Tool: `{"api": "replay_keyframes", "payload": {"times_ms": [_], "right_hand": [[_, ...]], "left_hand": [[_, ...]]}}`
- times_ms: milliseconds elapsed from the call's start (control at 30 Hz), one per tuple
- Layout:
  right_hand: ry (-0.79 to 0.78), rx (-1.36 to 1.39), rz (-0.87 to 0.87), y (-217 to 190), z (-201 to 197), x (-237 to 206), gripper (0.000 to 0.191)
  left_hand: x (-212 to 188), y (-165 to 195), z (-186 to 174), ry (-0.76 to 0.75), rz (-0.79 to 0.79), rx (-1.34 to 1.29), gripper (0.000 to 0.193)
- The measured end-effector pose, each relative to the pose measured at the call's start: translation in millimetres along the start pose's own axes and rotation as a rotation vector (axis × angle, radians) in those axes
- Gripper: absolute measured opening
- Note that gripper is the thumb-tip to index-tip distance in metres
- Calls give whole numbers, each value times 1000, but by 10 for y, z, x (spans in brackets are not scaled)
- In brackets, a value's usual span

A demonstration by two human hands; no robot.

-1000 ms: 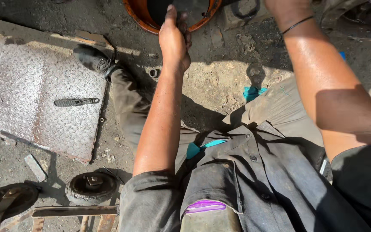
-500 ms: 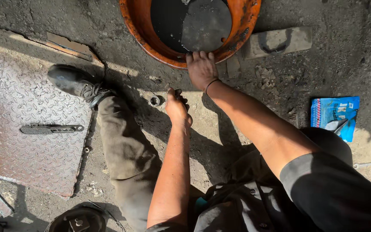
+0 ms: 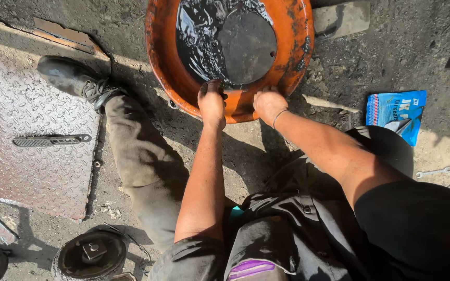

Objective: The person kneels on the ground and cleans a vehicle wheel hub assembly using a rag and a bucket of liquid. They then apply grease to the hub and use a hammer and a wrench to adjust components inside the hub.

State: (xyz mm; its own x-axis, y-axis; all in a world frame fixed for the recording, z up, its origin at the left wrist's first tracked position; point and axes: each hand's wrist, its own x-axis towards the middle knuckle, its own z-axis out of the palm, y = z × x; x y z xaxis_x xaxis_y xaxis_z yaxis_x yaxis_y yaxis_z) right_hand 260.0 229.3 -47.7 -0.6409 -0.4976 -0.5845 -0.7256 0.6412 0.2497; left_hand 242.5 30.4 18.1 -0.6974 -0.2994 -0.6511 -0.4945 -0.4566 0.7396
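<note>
Orange basin [image 3: 298, 62] of black oil sits on the ground straight ahead of me, and I see both hands on its near rim, left hand [image 3: 212, 104] and right hand [image 3: 268, 104], fingers curled over it.

Over on the ground there's a steel checker plate [image 3: 22, 151] with a flat dark tool [image 3: 50, 140] lying on it. A blue packet [image 3: 396, 113] sits in the dirt, a small spanner [image 3: 433, 172] just below it. Round dark metal part [image 3: 92, 254] near the bottom edge.
</note>
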Motion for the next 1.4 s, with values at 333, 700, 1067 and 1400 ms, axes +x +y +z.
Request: {"api": "replay_keyframes", "payload": {"times_ms": [333,700,1067,1400], "right_hand": [[-725,244,-293,-1011,58,-317,32],[228,732,234,347,-661,734,82],[-13,770,188,275,-449,1125,39],[340,716,509,971,181,855,33]], "left_hand": [[289,-1118,-520,-54,-148,311,24],[472,-1592,-791,154,-67,972,41],[437,-1408,-615,-155,-42,929,43],[575,-1054,-885,-755,-21,1152,32]]}}
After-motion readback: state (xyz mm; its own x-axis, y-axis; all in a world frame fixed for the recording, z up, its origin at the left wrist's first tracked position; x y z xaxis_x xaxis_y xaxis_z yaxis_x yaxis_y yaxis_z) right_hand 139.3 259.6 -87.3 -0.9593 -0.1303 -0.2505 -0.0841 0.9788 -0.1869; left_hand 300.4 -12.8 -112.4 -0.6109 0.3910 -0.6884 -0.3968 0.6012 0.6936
